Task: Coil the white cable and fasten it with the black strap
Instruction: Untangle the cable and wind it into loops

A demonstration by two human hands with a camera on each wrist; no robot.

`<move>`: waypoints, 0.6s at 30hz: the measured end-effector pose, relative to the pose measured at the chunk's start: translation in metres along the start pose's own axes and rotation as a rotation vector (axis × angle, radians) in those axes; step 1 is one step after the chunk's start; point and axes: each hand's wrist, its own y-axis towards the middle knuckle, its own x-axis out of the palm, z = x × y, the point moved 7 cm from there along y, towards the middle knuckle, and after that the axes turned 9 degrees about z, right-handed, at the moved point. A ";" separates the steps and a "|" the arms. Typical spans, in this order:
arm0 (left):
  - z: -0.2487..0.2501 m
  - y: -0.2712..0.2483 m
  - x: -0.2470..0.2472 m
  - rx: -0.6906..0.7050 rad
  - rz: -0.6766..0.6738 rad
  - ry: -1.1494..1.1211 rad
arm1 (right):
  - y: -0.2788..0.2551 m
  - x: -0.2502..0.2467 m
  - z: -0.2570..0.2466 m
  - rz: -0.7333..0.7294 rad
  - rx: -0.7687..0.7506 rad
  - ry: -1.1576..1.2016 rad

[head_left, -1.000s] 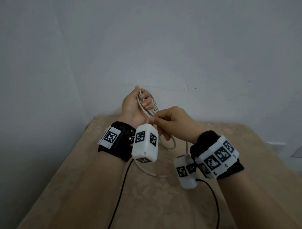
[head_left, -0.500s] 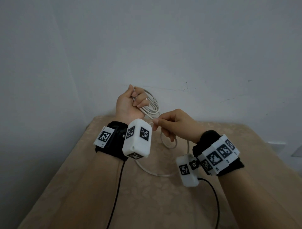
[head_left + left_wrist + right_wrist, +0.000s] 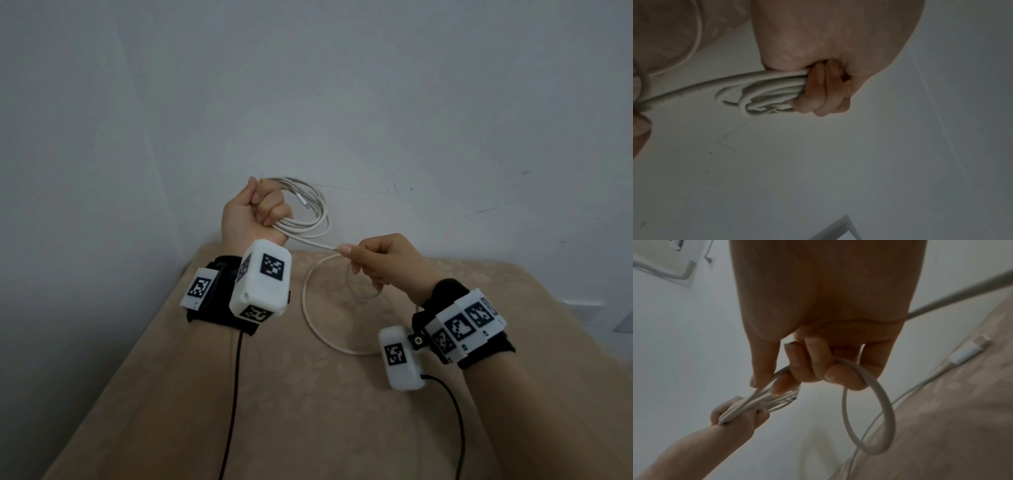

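Observation:
My left hand [image 3: 260, 210] is raised above the table's far left corner, fist closed round several loops of the white cable [image 3: 313, 219], whose small plug end pokes out inside the coil. In the left wrist view the bundled loops [image 3: 768, 92] run out of the curled fingers [image 3: 824, 97]. My right hand [image 3: 380, 263] pinches a single strand [image 3: 315, 244] leading from the coil, thumb and fingers curled on it [image 3: 781, 374]. The loose cable [image 3: 308, 308] curves down onto the table. Its white connector end [image 3: 970, 352] lies on the cloth. No black strap is visible.
A table with a beige patterned cloth [image 3: 308, 411] stands in a corner between pale walls. Black wires [image 3: 233, 394] run from both wrist cameras toward me. A white wall socket [image 3: 582, 308] sits at the right, beyond the table.
My left hand has risen and tilted left with the coil, and my right hand has drawn away to the right, stretching a strand between them. The loose loop on the table has widened.

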 end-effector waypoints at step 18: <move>0.006 -0.001 -0.012 -0.103 0.018 0.247 | 0.009 -0.046 0.030 0.221 0.168 0.108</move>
